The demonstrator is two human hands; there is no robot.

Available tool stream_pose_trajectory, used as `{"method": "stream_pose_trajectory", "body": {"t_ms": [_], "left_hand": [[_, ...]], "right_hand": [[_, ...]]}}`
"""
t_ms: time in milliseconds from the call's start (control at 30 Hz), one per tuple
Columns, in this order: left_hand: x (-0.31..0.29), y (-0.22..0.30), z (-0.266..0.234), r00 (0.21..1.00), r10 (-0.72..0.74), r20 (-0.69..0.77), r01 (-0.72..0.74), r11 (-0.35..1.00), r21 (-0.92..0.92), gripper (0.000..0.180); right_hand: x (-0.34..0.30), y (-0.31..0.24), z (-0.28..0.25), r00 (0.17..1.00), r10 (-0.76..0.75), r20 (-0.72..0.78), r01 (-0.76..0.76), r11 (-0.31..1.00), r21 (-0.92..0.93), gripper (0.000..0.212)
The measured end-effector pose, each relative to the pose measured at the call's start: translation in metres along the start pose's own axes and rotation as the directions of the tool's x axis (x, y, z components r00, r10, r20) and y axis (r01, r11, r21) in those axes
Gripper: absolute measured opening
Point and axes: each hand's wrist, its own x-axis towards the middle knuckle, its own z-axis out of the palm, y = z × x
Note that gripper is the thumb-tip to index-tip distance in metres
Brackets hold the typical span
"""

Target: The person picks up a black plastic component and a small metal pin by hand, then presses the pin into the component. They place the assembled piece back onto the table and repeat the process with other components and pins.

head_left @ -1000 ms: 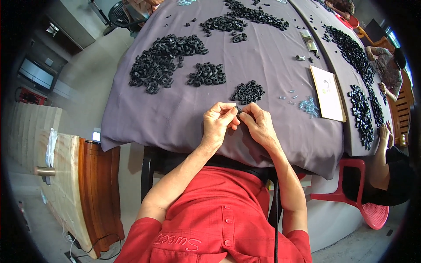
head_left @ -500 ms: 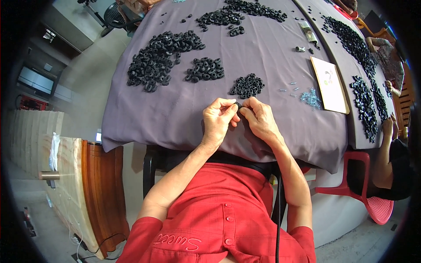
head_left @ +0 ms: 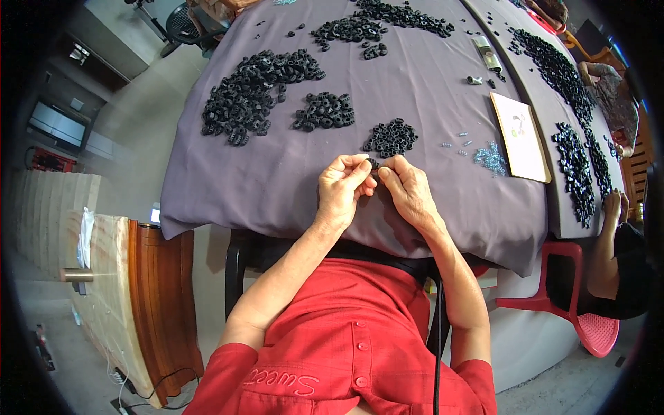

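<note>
Between my two hands, just above the near part of the cloth, is a small black ridged part [head_left: 373,164]. My left hand [head_left: 340,185] pinches it between thumb and fingers. From the other side my right hand [head_left: 408,185] has its thumb and finger closed at the part's end; whether it grips a separate small piece is hidden. Right beyond my fingertips lies a pile of small black rings [head_left: 390,137]. Left of that is a pile of black ridged parts [head_left: 324,111]. Small clear-blue springs [head_left: 490,158] lie in a heap to the right.
The table with its purple-grey cloth [head_left: 277,187] bears a larger black heap [head_left: 256,90] at left. A flat board [head_left: 520,135] lies right of the springs, with a tube [head_left: 487,54] beyond. Other people sit along the right side, near a red chair [head_left: 564,290].
My hands stay almost in place. The right fingertips have shifted slightly apart from the left, and more of the black part shows between them.
</note>
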Motion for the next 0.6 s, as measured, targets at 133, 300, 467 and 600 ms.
{"method": "stream_pose_trajectory", "body": {"t_ms": [133, 300, 467, 600], "left_hand": [[0.0003, 0.0011, -0.0012, 1.000, -0.005, 0.005, 0.005, 1.000, -0.016, 0.008], [0.0016, 0.0009, -0.0014, 1.000, -0.003, 0.007, 0.003, 0.999, -0.046, 0.008], [0.0010, 0.0014, -0.0016, 1.000, 0.006, 0.031, -0.006, 1.000, -0.009, 0.006], [0.0011, -0.0011, -0.0025, 0.998, 0.038, 0.054, -0.038, 0.999, 0.002, 0.006]], "right_hand": [[0.0012, -0.0036, -0.0004, 0.999, -0.033, 0.012, 0.034, 0.999, -0.033, 0.014], [0.0021, -0.0044, -0.0001, 0.997, -0.068, 0.039, 0.071, 0.993, -0.095, 0.012], [0.0017, -0.0070, -0.0011, 0.996, -0.063, 0.068, 0.069, 0.993, -0.099, 0.012], [0.0007, -0.0044, 0.0015, 0.998, -0.034, 0.046, 0.038, 0.996, -0.084, 0.012]]}}
